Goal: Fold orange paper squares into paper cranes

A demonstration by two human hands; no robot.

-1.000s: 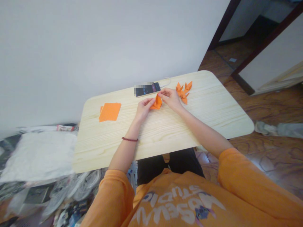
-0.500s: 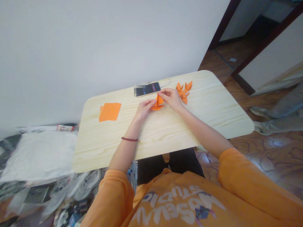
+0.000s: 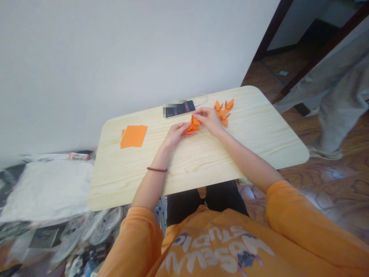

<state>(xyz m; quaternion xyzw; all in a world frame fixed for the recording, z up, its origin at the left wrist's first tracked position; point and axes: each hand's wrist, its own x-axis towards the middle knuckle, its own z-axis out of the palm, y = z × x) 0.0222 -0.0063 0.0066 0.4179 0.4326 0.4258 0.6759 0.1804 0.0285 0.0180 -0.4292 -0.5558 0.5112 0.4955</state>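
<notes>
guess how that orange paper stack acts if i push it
The orange paper stack looks thin and light, so it would probably slide easily on the smooth table. Its sheets may fan apart, since a lower sheet sticks out at the left. Lifted by an edge, it would likely droop.

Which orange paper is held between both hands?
The small folded piece pinched between left hand and right hand; the flat sheets and folded figures just lie on the table.

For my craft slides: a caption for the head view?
Left hand and right hand fold orange origami paper on a wooden table.
</notes>
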